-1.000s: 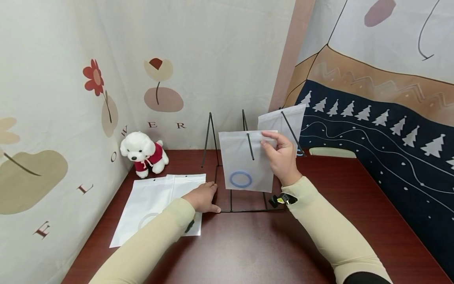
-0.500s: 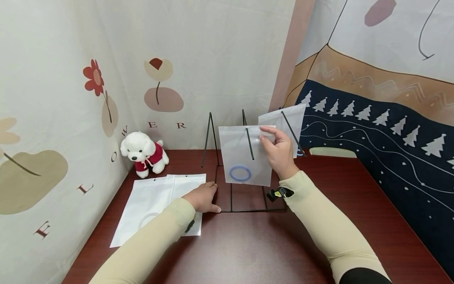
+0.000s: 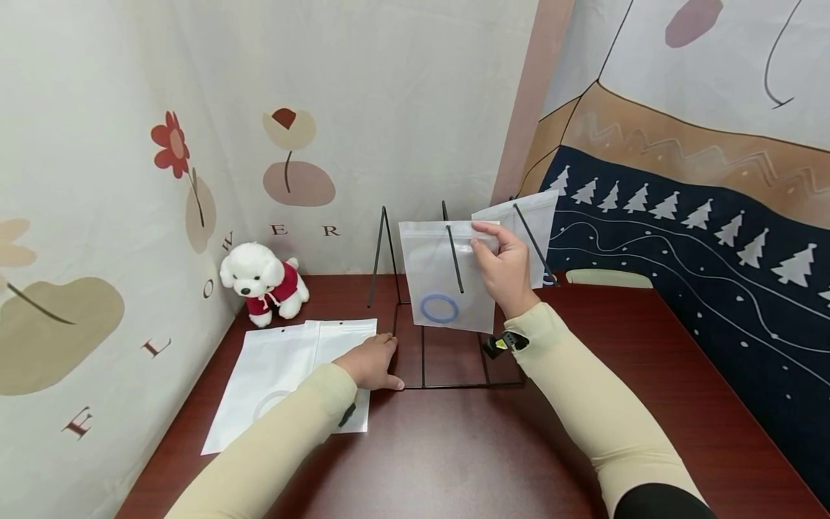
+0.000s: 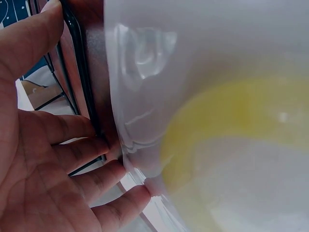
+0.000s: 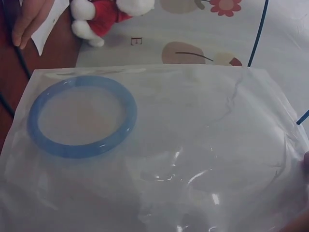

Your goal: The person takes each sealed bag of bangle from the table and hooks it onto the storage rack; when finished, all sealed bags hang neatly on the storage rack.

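My right hand (image 3: 509, 272) pinches the upper right corner of a clear, whitish zip bag (image 3: 424, 263). Inside the bag lies a blue ring (image 5: 128, 113), low down. A black prong (image 3: 456, 263) of the wire display rack (image 3: 454, 387) comes through the bag's top edge and juts out in front of it. On the front left corner of the rack's base rests my left hand (image 3: 369, 364), fingers and thumb extended against the rod. Beside that hand, bags (image 3: 275, 360) lie flat on the table; the left wrist view shows a yellow ring (image 4: 183, 121) in one.
Another bag (image 3: 521, 220) hangs on the rack's right prong. A bare prong (image 3: 378, 256) stands at the left. A white plush dog (image 3: 253, 267) in a red top sits at the back left of the table. Printed cloth walls (image 3: 421, 108) stand behind the table.
My right hand has risen and shifted slightly left, bringing the bag with the blue ring farther up along the middle prong. My left hand has stayed on the rack's base.
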{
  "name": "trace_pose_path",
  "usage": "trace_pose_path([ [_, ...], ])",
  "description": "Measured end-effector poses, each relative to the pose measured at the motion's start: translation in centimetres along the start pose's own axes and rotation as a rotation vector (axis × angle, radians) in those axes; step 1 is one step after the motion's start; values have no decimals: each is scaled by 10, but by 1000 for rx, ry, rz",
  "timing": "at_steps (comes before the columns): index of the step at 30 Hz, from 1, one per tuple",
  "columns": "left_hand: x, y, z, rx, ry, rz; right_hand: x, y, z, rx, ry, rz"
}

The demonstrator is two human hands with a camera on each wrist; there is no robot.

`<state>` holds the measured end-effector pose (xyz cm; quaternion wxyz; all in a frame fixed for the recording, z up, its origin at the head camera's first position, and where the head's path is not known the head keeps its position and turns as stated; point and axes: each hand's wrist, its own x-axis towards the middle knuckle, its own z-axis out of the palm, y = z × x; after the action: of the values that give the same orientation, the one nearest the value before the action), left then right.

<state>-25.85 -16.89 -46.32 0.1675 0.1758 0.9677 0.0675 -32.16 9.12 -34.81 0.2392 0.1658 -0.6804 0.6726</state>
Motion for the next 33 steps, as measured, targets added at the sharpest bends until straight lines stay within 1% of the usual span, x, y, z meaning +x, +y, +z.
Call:
trace_pose_path([
  [4, -1, 0, 0, -6, 6, 6, 0, -15, 4, -5, 2, 25],
  [5, -1, 0, 0, -10, 13, 8, 0, -15, 5, -7, 6, 24],
  [7, -1, -1, 1, -10, 16, 6, 4, -11, 6, -1, 17, 17],
  [11, 0, -1, 1, -10, 15, 3, 13, 8, 8, -11, 49, -4],
  [14, 0, -1, 2, -10, 10, 0, 17, 14, 10, -26, 59, -12],
  [22, -1, 0, 3, -20, 12, -2, 25, 19, 12, -26, 45, -29],
  [33, 0, 1, 2, -11, 11, -10, 38, 22, 13, -46, 54, 0],
])
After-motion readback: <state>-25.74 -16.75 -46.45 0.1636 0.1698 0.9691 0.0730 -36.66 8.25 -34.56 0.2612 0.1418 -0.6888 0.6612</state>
